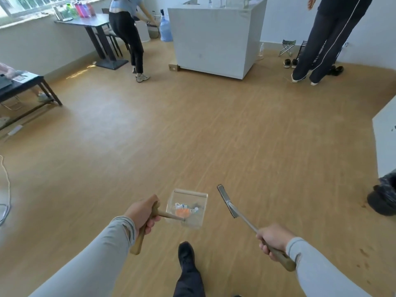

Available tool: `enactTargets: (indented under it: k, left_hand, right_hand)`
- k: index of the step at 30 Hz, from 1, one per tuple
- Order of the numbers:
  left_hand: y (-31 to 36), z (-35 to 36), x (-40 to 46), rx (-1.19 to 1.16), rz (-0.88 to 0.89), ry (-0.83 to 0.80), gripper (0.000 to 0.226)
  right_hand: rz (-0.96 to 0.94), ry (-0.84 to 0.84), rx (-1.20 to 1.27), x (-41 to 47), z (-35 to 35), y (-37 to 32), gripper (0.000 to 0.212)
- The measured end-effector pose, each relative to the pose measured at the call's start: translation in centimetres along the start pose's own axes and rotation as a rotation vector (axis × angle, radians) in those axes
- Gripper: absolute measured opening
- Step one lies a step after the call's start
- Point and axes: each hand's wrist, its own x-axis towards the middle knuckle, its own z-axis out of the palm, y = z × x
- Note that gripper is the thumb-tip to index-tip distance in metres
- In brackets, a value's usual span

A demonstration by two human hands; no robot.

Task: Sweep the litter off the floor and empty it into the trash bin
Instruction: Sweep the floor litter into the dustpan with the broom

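My left hand grips the wooden handle of a clear plastic dustpan, held above the wooden floor. Inside the pan lies litter: white and orange scraps with a dark bit. My right hand grips the wooden handle of a broom whose thin dark head hangs just right of the pan, off the floor. A bin lined with a black bag stands at the right edge, partly cut off. My dark shoe steps forward below the pan.
A white counter block stands ahead; another white unit is at the right. One person bends near a dark table at the back left; another stands at the back right. A low dark table sits left, cables on the floor beside it.
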Motion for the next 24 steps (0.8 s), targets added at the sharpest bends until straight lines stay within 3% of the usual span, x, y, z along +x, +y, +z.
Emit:
enactTargets:
  k: [9, 15, 24]
  left_hand:
    - [3.7, -1.6, 7.0, -0.058, 0.023, 0.040, 0.030]
    - [8.3, -3.1, 12.3, 0.035, 0.012, 0.005, 0.041]
    - [14.5, -5.2, 17.7, 0.172, 0.106, -0.063, 0.036]
  right_hand:
    - [0.070, 0.034, -0.009, 2.9, 0.9, -5.2, 0.014]
    - [0.119, 0.068, -0.003, 5.5, 2.3, -11.4, 0.013]
    - [0.110, 0.105, 0.064, 6.5, 3.3, -19.9, 0.011]
